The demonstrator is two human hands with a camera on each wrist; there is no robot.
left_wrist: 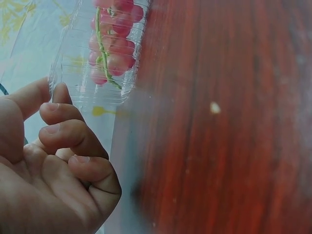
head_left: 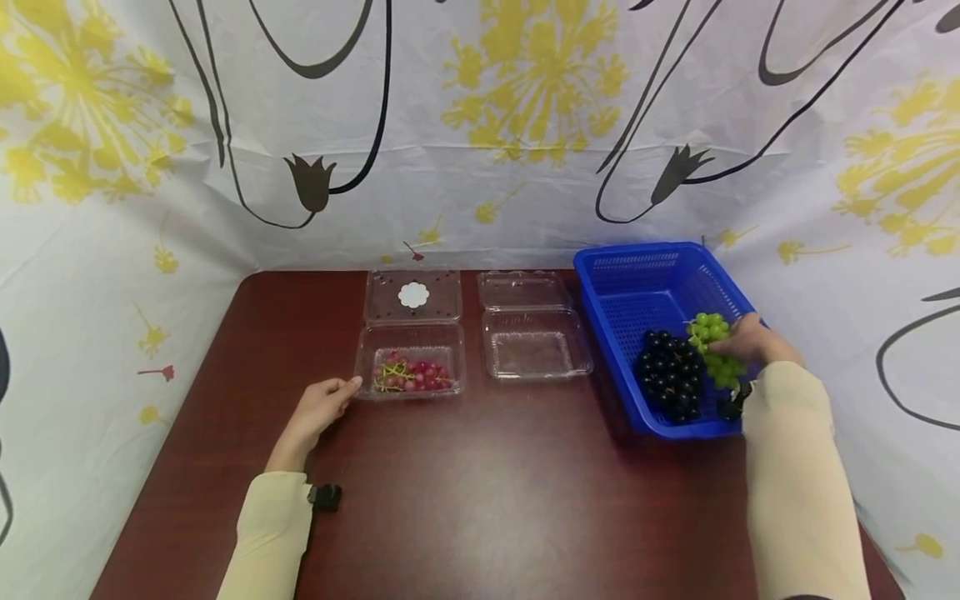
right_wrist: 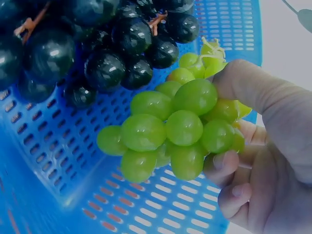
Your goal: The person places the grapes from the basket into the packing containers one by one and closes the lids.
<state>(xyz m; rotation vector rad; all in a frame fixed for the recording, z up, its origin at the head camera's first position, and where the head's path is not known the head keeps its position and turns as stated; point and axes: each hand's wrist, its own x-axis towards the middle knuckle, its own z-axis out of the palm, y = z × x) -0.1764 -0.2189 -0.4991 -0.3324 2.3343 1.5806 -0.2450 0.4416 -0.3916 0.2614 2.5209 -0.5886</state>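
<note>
Grapes (right_wrist: pixel 183 127), green, held in right grip (head_left: pixel 753 340); left grip (head_left: pixel 318 410) pinching clear container (head_left: pixel 431 337)

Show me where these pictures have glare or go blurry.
Head view: a soft pale sheen on the table; left wrist view: the table's edge blurs beside the left hand; right wrist view: bright glints dot the black grapes and green grapes, and the white backdrop looks washed out.

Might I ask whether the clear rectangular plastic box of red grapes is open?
Open: the box has its lid folded back, leaving the red grapes uncovered.
</note>
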